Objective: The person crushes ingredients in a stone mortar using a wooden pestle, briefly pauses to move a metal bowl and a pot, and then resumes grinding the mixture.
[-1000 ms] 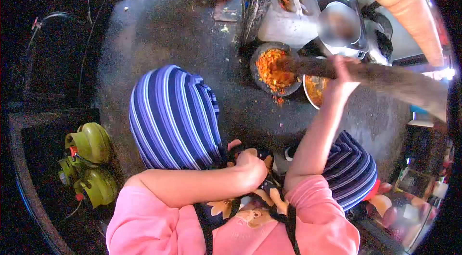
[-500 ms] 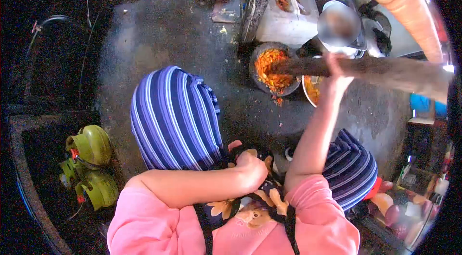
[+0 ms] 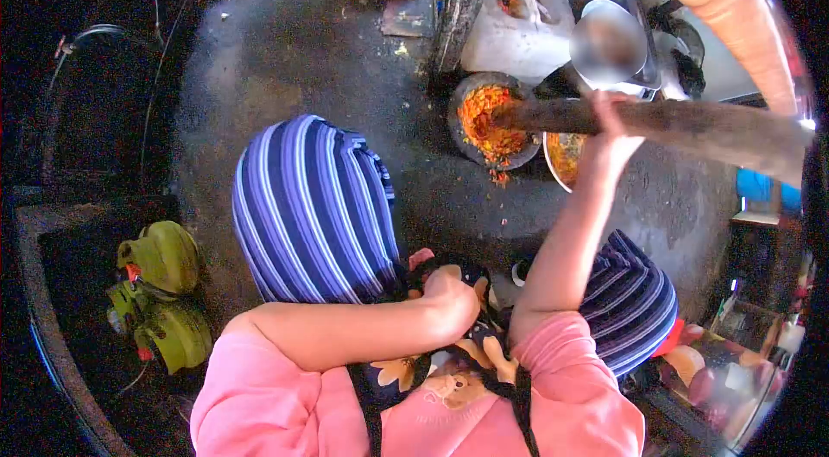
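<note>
A long wooden pestle [image 3: 691, 125] lies across the right half of the view, and my right hand [image 3: 615, 127] is closed round its shaft. The pestle's left end rests in crushed orange-red food [image 3: 489, 119] inside a dark stone mortar [image 3: 469, 146]. Some of the food has spilled below the mortar's rim. Just right of the mortar, a white-rimmed bowl [image 3: 561, 165] with orange food is partly hidden by the pestle and my forearm. My left hand [image 3: 453, 302] is bent in against the dark floral apron [image 3: 489, 353] at my lap; its fingers are tucked out of sight.
Behind the mortar stand a wooden post [image 3: 466, 4], a pale board [image 3: 518, 43] and a metal tray [image 3: 643, 4] with a blurred round container [image 3: 609, 43]. My striped knees [image 3: 311, 215] flank my lap. Green gas cylinders [image 3: 168, 258] sit at the left, and a blue object [image 3: 753, 185] at the right.
My right hand and the pestle have shifted very slightly, and the food in the mortar looks a little rearranged. The left hand stays against the apron.
</note>
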`<state>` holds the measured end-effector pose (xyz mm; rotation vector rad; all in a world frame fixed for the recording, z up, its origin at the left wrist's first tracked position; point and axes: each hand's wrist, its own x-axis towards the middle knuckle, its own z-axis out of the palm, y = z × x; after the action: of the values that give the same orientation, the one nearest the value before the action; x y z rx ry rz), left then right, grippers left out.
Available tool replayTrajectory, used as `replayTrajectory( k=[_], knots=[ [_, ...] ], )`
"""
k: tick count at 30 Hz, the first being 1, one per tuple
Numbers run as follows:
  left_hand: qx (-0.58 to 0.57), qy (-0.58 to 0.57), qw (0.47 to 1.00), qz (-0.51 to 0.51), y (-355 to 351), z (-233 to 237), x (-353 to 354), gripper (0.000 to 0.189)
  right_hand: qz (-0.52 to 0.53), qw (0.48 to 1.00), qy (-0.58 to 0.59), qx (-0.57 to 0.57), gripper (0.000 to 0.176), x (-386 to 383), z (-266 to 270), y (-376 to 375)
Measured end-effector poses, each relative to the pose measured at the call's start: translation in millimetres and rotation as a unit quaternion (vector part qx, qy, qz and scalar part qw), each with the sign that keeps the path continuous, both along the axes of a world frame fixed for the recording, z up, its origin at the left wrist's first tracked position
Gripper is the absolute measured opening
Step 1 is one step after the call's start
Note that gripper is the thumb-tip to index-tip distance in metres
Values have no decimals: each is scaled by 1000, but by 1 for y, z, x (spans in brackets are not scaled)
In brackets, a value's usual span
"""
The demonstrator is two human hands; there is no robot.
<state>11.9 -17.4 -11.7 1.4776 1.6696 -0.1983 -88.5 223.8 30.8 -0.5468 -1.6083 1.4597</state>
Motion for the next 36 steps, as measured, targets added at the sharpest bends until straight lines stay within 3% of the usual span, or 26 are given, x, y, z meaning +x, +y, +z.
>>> replayTrajectory(
  k=[1, 4, 5, 6, 7, 9, 11, 12, 14, 15, 17, 19, 21, 23, 26, 27, 28, 29, 30, 31, 32, 33, 34, 35, 36],
  knots=[
    [13, -10, 1000, 10, 1, 2, -5, 16, 29, 999, 19, -4, 20, 1, 18, 3],
    [32, 25, 999, 32, 2, 5, -4, 17, 2, 1000, -3, 25, 16, -4, 5, 7],
    [53, 34, 997, 34, 2, 3, -4, 17, 1, 999, -38, -11, 14, -7, -17, -6],
    [55, 38, 997, 33, 3, 5, -5, 17, -3, 979, -178, 96, 20, -14, -93, 18],
    [37, 21, 998, 49, 3, 6, -4, 16, 23, 996, -79, 28, 23, -20, -136, 10],
    [43, -12, 998, 55, -2, 8, -7, 13, 69, 992, -62, -80, 28, -9, -117, -12],
    [14, 4, 998, 61, -1, 14, -4, 14, -11, 1000, 0, -13, 25, -10, -113, -8],
    [13, -1, 998, 62, 1, 14, -4, 14, 7, 999, -42, 16, 24, -8, -71, -14],
    [-32, -5, 999, -34, 6, 13, -5, 17, 19, 997, -55, 58, 16, -6, 1, -20],
    [9, 18, 997, -75, 3, 18, -10, 19, 59, 998, 9, 25, 16, -6, 22, -17],
    [25, -6, 1000, -18, 2, 19, -16, 18, 75, 996, 4, 57, 15, -9, 33, -9],
    [58, 17, 998, -12, 2, 15, -13, 17, 75, 992, -68, 69, 14, -14, -9, -3],
    [90, 43, 995, -5, -2, 11, -7, 16, -29, 990, -28, 134, 14, -32, -138, 10],
    [40, 29, 998, 32, -3, 8, -5, 13, 164, 980, 23, -109, 28, -20, -176, 19],
    [45, -12, 998, 46, -7, 20, -7, 11, 38, 997, -65, 5, 27, -4, -87, -23],
    [39, -5, 998, 50, -6, 20, -8, 10, 17, 990, -106, 95, 22, -5, -74, -11],
    [38, -12, 998, 52, -7, 17, -8, 10, -20, 997, -49, 47, 19, -5, -20, -35],
    [56, -8, 998, 40, -10, 13, -9, 10, 29, 996, -68, 58, 18, -3, -4, -19],
    [75, -1, 997, 27, -9, 9, -9, 11, 54, 994, -11, 91, 18, -5, 11, -12],
    [76, 0, 997, 26, -8, 6, -10, 11, 74, 997, 16, 11, 19, -4, 27, -19],
    [102, 1, 995, -1, -7, 3, -11, 11, 57, 998, 9, 31, 19, -5, 24, -18],
    [128, 3, 991, -27, -7, 3, -12, 12, 43, 998, 3, 52, 18, -8, 14, -17],
    [157, -30, 986, 47, -3, 8, -11, 10, 45, 993, -64, 86, 21, -12, -20, -6],
    [176, -64, 981, 47, 5, 36, -21, 10, 35, 993, -69, 93, 24, -18, -70, 3],
    [308, -154, 937, 64, 13, 43, -17, 12, 73, 992, -97, 26, 28, -20, -125, 9]
  ],
)
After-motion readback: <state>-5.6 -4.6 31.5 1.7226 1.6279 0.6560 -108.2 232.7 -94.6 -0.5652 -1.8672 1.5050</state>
